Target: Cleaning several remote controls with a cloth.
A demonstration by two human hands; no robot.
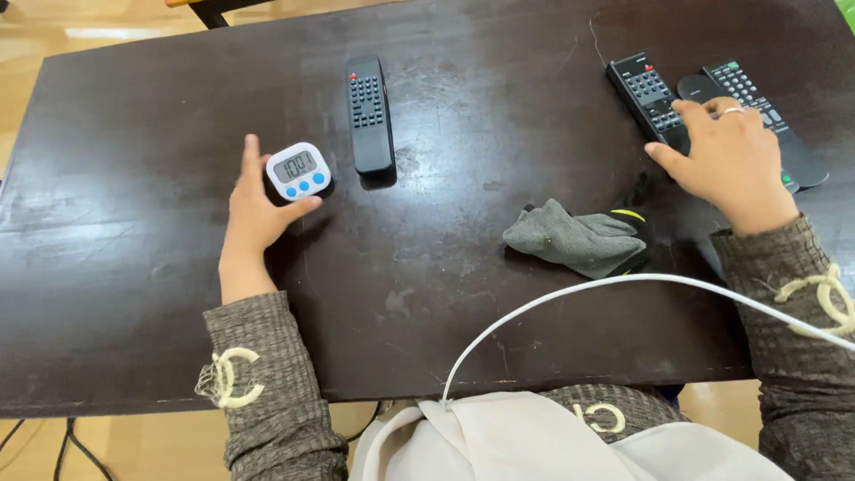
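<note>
1. Two bare hands, left hand [252, 212] and right hand [732, 158], each emerging from a long sleeve
2. Left sleeve [267, 383] in grey-brown ribbed knit, snug at the cuff, bearing a cream interlocked-loop emblem [226, 378] with a frayed, fuzzy edge
3. Right sleeve [797, 338] of the same ribbed knit, showing a matching cream emblem [824, 292] close to the cuff
4. Slim silver ring [730, 110] on a finger of the right hand
5. More of the same knit at the near edge, with part of another cream emblem [604, 416]
6. Pale beige cloth [534, 441] folded across the lap, with a thin white cable [623, 280] arching out of it towards the right
</note>
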